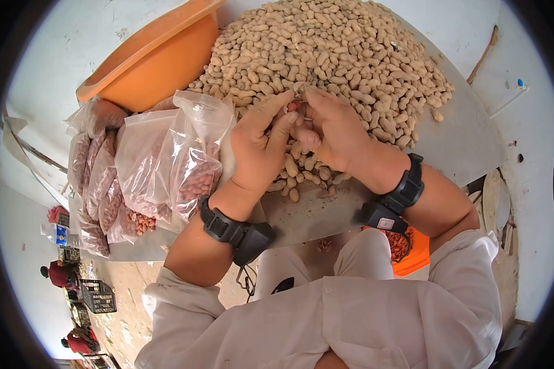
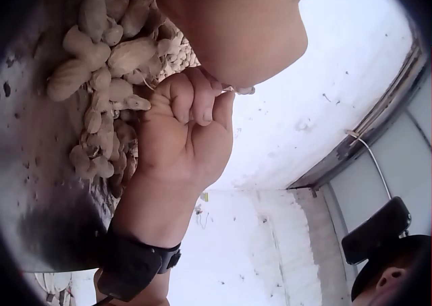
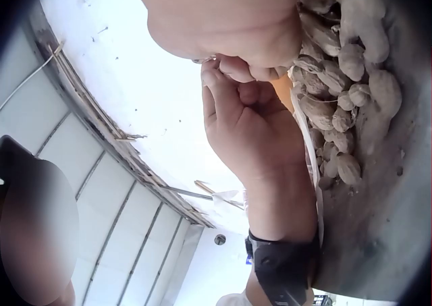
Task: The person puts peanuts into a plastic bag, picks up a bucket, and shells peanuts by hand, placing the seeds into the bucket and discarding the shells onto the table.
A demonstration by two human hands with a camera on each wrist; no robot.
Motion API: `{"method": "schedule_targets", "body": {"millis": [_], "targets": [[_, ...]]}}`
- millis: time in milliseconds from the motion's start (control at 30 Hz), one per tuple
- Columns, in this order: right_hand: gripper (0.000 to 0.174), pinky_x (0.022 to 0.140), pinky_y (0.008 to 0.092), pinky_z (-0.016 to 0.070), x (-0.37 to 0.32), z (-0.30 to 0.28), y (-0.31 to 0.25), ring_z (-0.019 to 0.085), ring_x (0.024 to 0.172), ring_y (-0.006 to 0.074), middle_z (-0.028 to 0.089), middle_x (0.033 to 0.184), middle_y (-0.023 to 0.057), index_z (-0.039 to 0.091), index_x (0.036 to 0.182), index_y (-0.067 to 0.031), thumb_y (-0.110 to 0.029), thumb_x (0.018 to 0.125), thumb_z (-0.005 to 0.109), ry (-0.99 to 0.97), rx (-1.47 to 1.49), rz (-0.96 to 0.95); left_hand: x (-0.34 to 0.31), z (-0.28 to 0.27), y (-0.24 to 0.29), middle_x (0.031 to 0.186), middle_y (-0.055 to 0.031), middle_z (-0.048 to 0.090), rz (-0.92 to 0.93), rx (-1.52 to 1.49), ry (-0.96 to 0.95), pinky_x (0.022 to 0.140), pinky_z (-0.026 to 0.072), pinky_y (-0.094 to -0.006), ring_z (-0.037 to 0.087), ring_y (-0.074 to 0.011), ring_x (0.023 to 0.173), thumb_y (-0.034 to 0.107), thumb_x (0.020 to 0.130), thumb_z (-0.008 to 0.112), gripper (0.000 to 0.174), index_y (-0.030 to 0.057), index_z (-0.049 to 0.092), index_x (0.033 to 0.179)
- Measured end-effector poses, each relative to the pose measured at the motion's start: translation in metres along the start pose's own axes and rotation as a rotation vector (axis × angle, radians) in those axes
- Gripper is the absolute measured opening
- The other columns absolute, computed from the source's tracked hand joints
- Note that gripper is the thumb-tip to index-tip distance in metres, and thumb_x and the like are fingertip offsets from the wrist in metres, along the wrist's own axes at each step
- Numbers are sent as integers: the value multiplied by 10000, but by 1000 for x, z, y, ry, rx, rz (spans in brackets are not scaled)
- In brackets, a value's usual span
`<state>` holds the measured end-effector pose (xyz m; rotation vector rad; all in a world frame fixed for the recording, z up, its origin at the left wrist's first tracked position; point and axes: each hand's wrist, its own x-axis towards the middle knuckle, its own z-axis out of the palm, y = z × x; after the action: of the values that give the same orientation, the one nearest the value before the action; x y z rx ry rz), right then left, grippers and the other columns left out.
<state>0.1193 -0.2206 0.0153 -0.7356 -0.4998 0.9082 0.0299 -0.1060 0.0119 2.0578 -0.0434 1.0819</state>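
Both hands meet at the near edge of a big heap of unshelled peanuts (image 1: 338, 55). Between the fingertips shows a reddish peanut kernel (image 1: 293, 106), beside a bit of pale peanut shell (image 1: 300, 92). My left hand (image 1: 260, 142) pinches the peanut with thumb and forefinger. From the other side my right hand (image 1: 341, 132) pinches at the same peanut, its lower fingers curled in. The left wrist view has the right hand (image 2: 185, 134) close beside loose peanuts (image 2: 128, 56). In the right wrist view, the left hand's (image 3: 253, 130) fingertips touch the right hand's, mostly hiding the peanut.
Clear bags of shelled kernels (image 1: 197, 175) lie left on the metal table (image 1: 314, 215). An orange basin (image 1: 160, 61) leans behind them. Below the right wrist stands an orange tub (image 1: 412, 258) with red kernels. Far left, people (image 1: 58, 273) sit near black crates (image 1: 97, 296).
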Motion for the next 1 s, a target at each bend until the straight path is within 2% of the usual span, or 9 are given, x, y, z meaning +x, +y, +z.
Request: {"method": "schedule_targets", "body": {"millis": [133, 333, 533, 600, 667, 733, 833, 933, 1000], "targets": [[229, 454, 237, 274, 0, 2, -1, 375, 505, 116, 490, 742, 20, 527, 867, -82, -289, 936, 456, 60, 66, 40, 4, -2, 5, 907, -103, 635, 156, 96, 6, 658, 488, -261, 615, -200, 733, -7, 768, 636, 249, 51, 647, 1010], [274, 439, 220, 291, 3, -4, 1, 383, 505, 97, 496, 688, 10, 537, 883, -62, -313, 941, 442, 16, 43, 65, 4, -4, 2, 890, -95, 626, 160, 115, -33, 662, 484, -242, 608, -162, 728, -4, 771, 644, 223, 39, 646, 990], [260, 440, 231, 270, 3, 2, -8, 372, 483, 113, 481, 637, 22, 545, 888, -6, -253, 923, 469, 94, 81, 91, 1, -10, 2, 867, -16, 607, -227, -312, 52, 650, 457, -211, 558, -82, 744, 30, 832, 618, 188, 12, 599, 1017], [264, 436, 224, 272, 3, 0, -14, 366, 476, 102, 455, 587, 4, 551, 903, 13, -244, 910, 490, 39, 59, 67, 2, -16, 0, 908, -34, 597, -216, -583, 35, 676, 455, -234, 552, -106, 788, 37, 840, 601, 200, 5, 599, 1038], [273, 431, 221, 263, 3, -4, -24, 355, 473, 87, 432, 556, -16, 569, 878, 19, -251, 894, 525, -44, -174, -13, 1, -22, -4, 978, -87, 601, -233, -757, 35, 766, 487, -300, 574, -168, 899, 58, 852, 563, 213, -1, 570, 1057], [258, 440, 231, 309, 4, -12, -32, 385, 482, 73, 435, 537, -39, 611, 831, 7, -250, 850, 592, -128, -463, -97, 4, -24, -2, 967, -94, 599, -302, -971, 34, 771, 504, -303, 583, -153, 829, 48, 857, 537, 128, 2, 562, 973], [208, 482, 239, 370, -4, -6, -45, 442, 507, 87, 486, 563, -7, 636, 842, -24, -225, 788, 635, -169, -1252, -315, 7, -27, 12, 989, -144, 585, -456, -1151, 107, 795, 528, -372, 608, -225, 830, 64, 843, 465, 112, 5, 529, 913], [201, 547, 286, 439, -10, 2, -46, 536, 546, 148, 558, 607, 51, 648, 888, -71, -179, 718, 645, -299, -1537, -272, 7, -32, -1, 970, -156, 577, -545, -1247, 107, 765, 529, -374, 602, -252, 831, 69, 800, 456, 147, 19, 514, 926], [209, 582, 328, 455, -9, 0, -38, 570, 588, 209, 582, 640, 86, 653, 895, -88, -162, 701, 630, -361, -1607, -371, 7, -33, -7, 960, -149, 577, -568, -1340, 87, 716, 520, -349, 589, -235, 795, 70, 803, 458, 168, 32, 510, 957]]}}
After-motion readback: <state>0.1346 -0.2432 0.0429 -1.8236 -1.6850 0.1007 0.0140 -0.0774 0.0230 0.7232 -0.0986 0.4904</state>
